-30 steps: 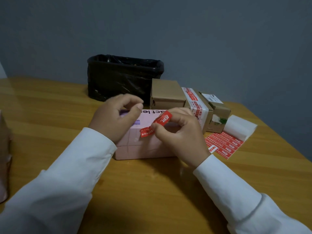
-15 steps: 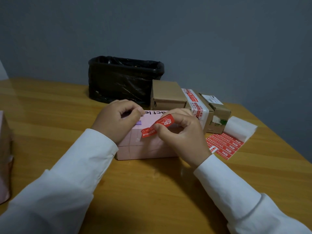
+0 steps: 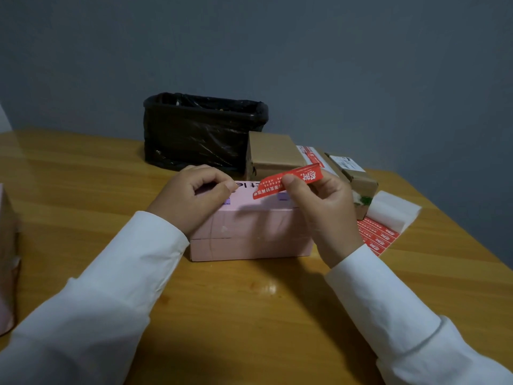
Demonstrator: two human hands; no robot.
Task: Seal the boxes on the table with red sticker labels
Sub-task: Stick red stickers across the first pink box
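A pink box (image 3: 249,232) lies on the wooden table (image 3: 249,315) in front of me. My left hand (image 3: 191,198) rests on its left top edge with the fingers curled, holding nothing that I can see. My right hand (image 3: 324,212) pinches a red sticker label (image 3: 288,182) with white print and holds it in the air above the box's top right. The label is straight and does not touch the box. A sheet of red labels (image 3: 377,237) lies to the right, its white backing (image 3: 394,212) rolled up at the far end.
A black-lined bin (image 3: 202,132) stands behind the pink box. Three brown cardboard boxes (image 3: 274,154) sit in a row at the back right, one with red and white tape. Part of another box (image 3: 7,245) shows at the left edge. The table's right edge is close.
My right hand has lifted the red label up and to the right, off the box's front, so that it now hangs free above the top. My left hand has stayed put.
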